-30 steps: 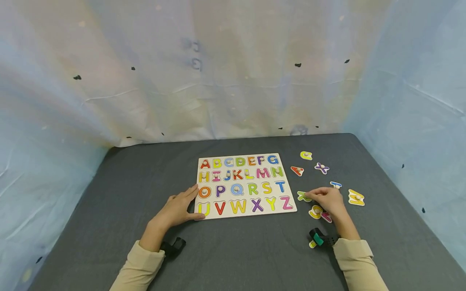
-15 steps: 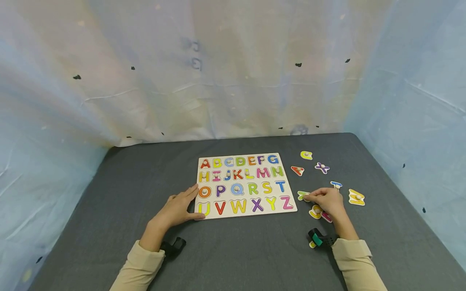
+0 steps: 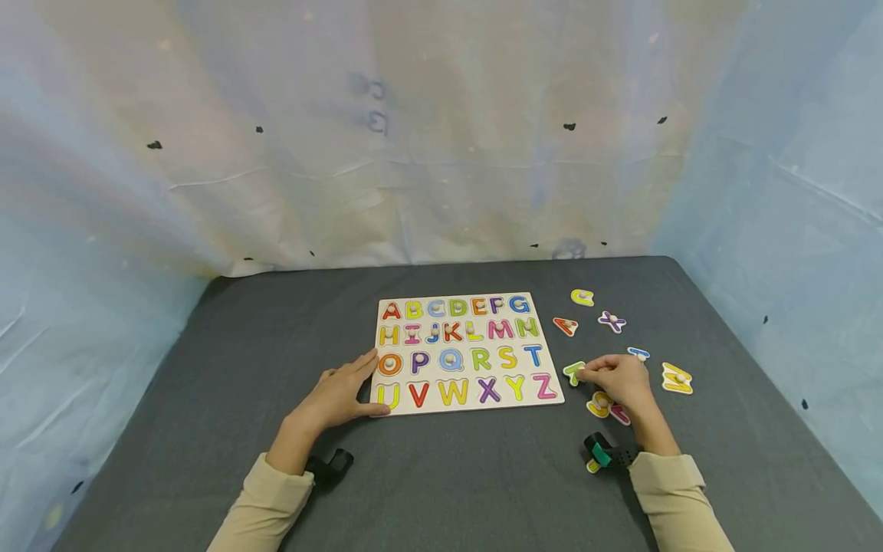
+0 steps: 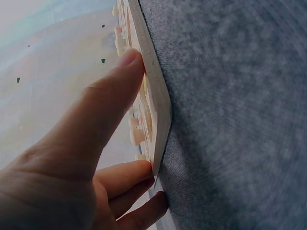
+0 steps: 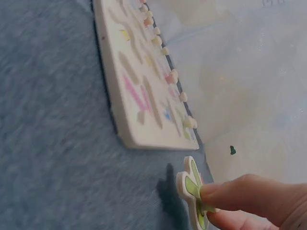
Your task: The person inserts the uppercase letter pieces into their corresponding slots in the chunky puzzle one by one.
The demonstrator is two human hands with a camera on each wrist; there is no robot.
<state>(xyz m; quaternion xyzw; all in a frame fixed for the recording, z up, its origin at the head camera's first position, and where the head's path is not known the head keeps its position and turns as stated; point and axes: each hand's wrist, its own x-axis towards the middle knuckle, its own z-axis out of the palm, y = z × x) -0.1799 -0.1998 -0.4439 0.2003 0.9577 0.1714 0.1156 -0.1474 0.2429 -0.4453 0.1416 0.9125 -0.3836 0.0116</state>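
A wooden alphabet puzzle board [image 3: 431, 376] lies on the dark cloth. Its letters from A to Q carry knobs; the slots from R to Z are bare. My left hand [image 3: 336, 393] steadies its front left corner, thumb on the front edge and fingers along the left side. To the right of the board, my right hand [image 3: 624, 379] pinches a green letter piece [image 3: 572, 372] between thumb and fingertip. In the right wrist view the green piece [image 5: 192, 187] stands tilted just above the cloth, its shadow beside it; the fingers partly cover its shape.
Loose letter pieces lie on the right: a yellow U [image 3: 582, 297], red V [image 3: 566, 326], purple X [image 3: 612, 321], blue T [image 3: 638, 353] and yellow W [image 3: 677, 378]. Near the right wrist are a yellow S [image 3: 599, 405], a pink Z [image 3: 620, 415] and a mostly hidden yellow piece [image 3: 593, 465].
The green letter piece has turned in my right fingers and shows more of its face now. My left hand stays at the board's corner. The head view has shifted slightly.
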